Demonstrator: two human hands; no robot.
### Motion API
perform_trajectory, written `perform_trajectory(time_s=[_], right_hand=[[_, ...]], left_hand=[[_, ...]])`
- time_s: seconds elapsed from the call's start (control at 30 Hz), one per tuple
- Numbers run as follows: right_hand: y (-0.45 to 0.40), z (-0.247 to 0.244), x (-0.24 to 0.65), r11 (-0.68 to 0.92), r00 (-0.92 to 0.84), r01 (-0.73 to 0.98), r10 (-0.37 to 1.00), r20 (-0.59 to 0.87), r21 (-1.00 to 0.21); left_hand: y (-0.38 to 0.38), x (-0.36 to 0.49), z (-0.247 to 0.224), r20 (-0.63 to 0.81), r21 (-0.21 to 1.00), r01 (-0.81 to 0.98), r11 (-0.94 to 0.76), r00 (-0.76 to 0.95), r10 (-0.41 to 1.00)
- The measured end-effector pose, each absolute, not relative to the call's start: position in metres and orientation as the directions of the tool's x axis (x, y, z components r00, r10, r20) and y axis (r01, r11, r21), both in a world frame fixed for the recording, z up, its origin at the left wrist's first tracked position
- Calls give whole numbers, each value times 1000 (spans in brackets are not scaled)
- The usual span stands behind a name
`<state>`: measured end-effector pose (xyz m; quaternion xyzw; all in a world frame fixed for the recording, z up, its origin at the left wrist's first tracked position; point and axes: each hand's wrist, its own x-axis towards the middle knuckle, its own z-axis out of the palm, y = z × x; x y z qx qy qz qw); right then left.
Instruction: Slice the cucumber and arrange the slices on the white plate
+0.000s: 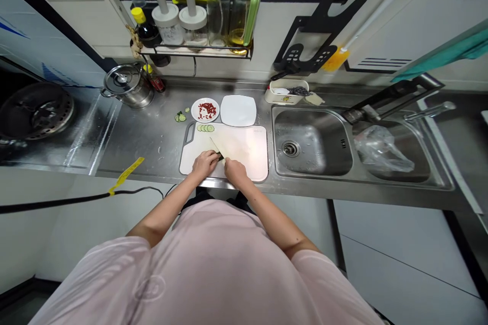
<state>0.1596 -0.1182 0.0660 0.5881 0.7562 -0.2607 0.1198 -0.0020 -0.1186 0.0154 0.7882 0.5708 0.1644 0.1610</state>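
My left hand (205,164) is closed on a dark green piece of cucumber (220,156), mostly covered by the fingers, on a white cutting board (249,150). My right hand (235,171) grips a knife (216,145); its handle is hidden in the fist, and the pale blade slants up and to the left beside the cucumber. Whether the blade touches the cucumber, I cannot tell. Several cucumber slices (206,128) lie in a row at the board's upper left. More cucumber pieces (180,117) rest on the steel counter left of a plate.
Behind the board stand a plate with chopped red bits (194,110) and a white square plate (238,110). A steel pot (131,92) is at the left, and a double sink (312,162) at the right. A seasoning rack (198,52) hangs above the counter.
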Motion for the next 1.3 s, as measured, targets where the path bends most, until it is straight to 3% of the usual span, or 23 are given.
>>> perform_trajectory(time_s=[0.83, 1.3], right_hand=[[-108, 59, 154, 189, -303, 942, 837, -456, -279], [-133, 56, 177, 206, -297, 951, 821, -488, -231]], left_hand=[[-118, -2, 19, 59, 462, 840, -285, 291, 955], [-117, -2, 15, 57, 473, 837, -275, 282, 958]])
